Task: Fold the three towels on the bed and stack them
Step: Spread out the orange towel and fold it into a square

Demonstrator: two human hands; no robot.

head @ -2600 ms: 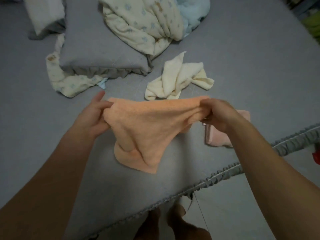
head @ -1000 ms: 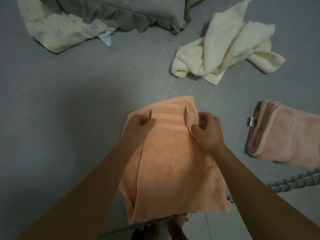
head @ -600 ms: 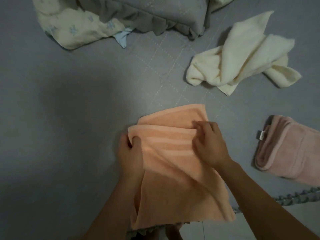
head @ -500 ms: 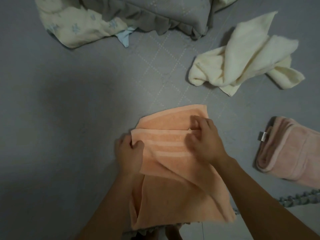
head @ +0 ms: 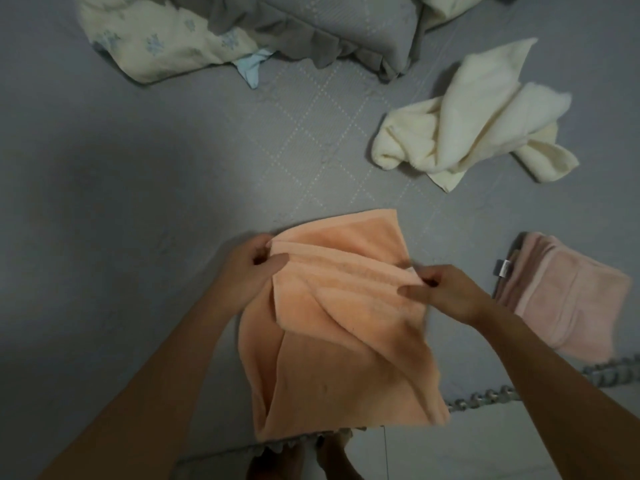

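Note:
An orange towel lies on the grey bed near its front edge, with its near end hanging slightly over. My left hand pinches the left corner of its top layer. My right hand pinches the right corner, and the layer is lifted a little between them. A pink towel lies folded to the right. A cream towel lies crumpled at the far right.
A grey ruffled pillow and a pale flowered blanket lie at the far side. The bed's ruffled edge runs along the bottom right, with pale floor and my feet below it.
The orange towel went from hanging in the air to lying on the bed. Both hands then drew its top layer's far edge toward me, and my right hand shifted rightward to the corner.

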